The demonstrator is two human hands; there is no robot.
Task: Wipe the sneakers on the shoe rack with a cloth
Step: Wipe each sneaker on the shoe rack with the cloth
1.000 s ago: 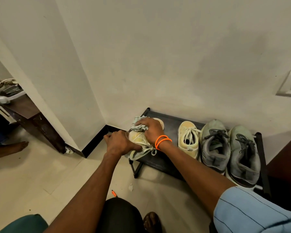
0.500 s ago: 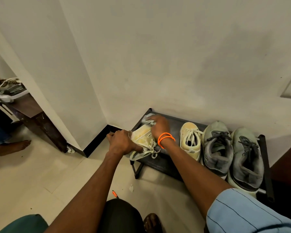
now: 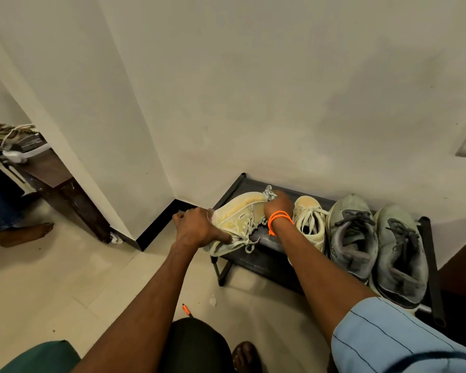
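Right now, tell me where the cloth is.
In the head view, the cloth is bunched under the right hand at the toe of the leftmost yellow sneaker, near the back left corner of the black shoe rack.

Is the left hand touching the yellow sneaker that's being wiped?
Touching. The head view shows the left hand gripping the heel end of the yellow sneaker, fingers wrapped over it.

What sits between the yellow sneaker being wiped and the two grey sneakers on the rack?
In the head view, the second yellow sneaker stands there, laces up, with the right hand and its orange wristband crossing just left of it.
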